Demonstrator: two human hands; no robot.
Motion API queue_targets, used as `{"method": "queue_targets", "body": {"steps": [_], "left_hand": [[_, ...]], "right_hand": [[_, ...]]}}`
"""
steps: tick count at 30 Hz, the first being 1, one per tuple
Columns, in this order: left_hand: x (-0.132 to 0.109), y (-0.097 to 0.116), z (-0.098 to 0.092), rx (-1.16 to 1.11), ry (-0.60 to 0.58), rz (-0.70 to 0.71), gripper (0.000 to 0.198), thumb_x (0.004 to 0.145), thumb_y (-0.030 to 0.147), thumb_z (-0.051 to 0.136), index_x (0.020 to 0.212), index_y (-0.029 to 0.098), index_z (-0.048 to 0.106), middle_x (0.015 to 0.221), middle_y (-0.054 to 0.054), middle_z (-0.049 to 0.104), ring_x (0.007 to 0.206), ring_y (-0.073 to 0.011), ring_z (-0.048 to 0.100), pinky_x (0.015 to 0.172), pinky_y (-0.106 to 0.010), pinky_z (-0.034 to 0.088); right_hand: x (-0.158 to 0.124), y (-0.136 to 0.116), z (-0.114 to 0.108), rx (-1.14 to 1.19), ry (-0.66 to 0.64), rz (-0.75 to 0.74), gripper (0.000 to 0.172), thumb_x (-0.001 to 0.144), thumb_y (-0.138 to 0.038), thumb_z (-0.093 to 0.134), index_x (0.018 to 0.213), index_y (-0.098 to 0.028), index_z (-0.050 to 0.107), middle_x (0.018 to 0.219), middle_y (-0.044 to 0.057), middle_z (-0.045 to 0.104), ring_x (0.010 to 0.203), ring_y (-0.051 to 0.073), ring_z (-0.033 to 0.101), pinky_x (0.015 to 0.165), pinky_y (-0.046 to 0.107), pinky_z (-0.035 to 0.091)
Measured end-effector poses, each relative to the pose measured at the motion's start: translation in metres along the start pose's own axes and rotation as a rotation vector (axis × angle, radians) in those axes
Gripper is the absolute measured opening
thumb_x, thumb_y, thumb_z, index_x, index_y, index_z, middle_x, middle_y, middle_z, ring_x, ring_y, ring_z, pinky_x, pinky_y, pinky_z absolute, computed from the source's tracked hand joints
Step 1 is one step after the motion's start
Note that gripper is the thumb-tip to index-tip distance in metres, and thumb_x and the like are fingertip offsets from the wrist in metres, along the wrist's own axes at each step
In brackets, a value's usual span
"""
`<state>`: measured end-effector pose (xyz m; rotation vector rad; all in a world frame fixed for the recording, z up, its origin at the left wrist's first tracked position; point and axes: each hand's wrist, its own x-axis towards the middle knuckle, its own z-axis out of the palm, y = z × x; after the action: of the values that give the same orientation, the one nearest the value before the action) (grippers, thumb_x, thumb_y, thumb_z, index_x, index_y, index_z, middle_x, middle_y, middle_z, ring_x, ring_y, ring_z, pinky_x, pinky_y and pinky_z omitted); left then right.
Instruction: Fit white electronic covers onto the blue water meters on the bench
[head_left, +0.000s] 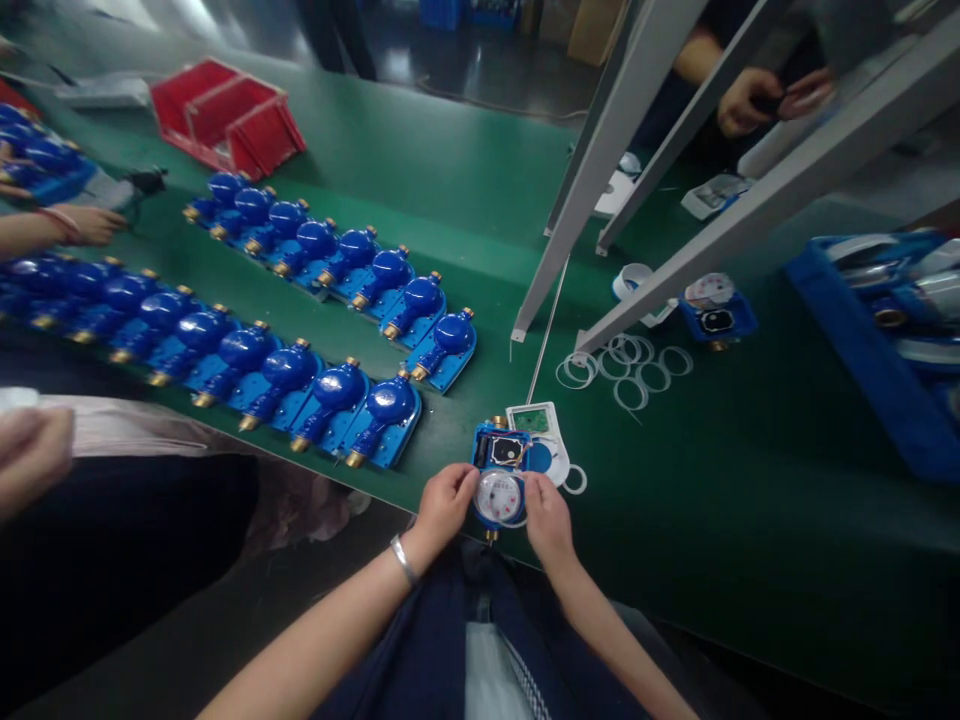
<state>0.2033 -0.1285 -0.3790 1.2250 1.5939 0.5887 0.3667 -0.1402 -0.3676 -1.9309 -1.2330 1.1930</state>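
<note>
A blue water meter with a round dial and brass ends lies at the table's near edge, its upper housing open on a black part and thin wires. My left hand is closed at the left rim of the dial, thumb and fingers together. On the opposite side, my right hand pinches a thin white ring that curves round the lower right of the dial. Just behind the meter lies a white cover with a green circuit board. Beside it rests another white ring.
Two rows of blue meters stand at left, near a red bin and co-workers' hands. Grey metal posts rise ahead. Loose rings, a second open meter and a blue crate are at right.
</note>
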Motion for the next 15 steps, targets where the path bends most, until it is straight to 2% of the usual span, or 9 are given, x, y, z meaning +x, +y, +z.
{"method": "queue_targets", "body": {"steps": [2, 5, 9, 15], "left_hand": [[-0.003, 0.003, 0.01, 0.061, 0.002, 0.031, 0.034, 0.084, 0.041, 0.041, 0.085, 0.016, 0.064, 0.084, -0.005, 0.065, 0.079, -0.0163, 0.057, 0.074, -0.026, 0.041], [-0.006, 0.006, 0.018, 0.143, 0.016, 0.049, 0.032, 0.084, 0.041, 0.042, 0.086, 0.018, 0.064, 0.081, -0.004, 0.065, 0.074, -0.0149, 0.056, 0.07, -0.025, 0.04], [-0.007, 0.005, 0.024, 0.211, 0.051, 0.055, 0.034, 0.086, 0.042, 0.039, 0.081, 0.019, 0.062, 0.07, -0.002, 0.061, 0.065, -0.0129, 0.054, 0.062, -0.023, 0.037], [-0.006, -0.005, 0.028, 0.218, 0.073, 0.087, 0.036, 0.088, 0.041, 0.034, 0.081, 0.018, 0.062, 0.075, -0.002, 0.064, 0.068, -0.0129, 0.056, 0.064, -0.022, 0.04]], "right_hand": [[-0.004, 0.005, 0.013, -0.096, 0.051, -0.024, 0.047, 0.084, -0.052, 0.028, 0.081, -0.016, 0.058, 0.081, 0.011, 0.062, 0.075, 0.021, 0.057, 0.07, 0.031, 0.043], [-0.004, 0.009, 0.024, -0.231, 0.108, -0.044, 0.048, 0.087, -0.048, 0.023, 0.083, -0.015, 0.058, 0.082, 0.012, 0.062, 0.075, 0.021, 0.056, 0.069, 0.03, 0.04], [-0.002, 0.011, 0.029, -0.358, 0.133, -0.082, 0.045, 0.09, -0.042, 0.021, 0.083, -0.015, 0.057, 0.083, 0.011, 0.062, 0.075, 0.021, 0.056, 0.066, 0.028, 0.037], [-0.002, 0.013, 0.029, -0.481, 0.114, -0.13, 0.04, 0.093, -0.035, 0.023, 0.079, -0.016, 0.055, 0.078, 0.008, 0.061, 0.072, 0.019, 0.056, 0.063, 0.026, 0.034]]}}
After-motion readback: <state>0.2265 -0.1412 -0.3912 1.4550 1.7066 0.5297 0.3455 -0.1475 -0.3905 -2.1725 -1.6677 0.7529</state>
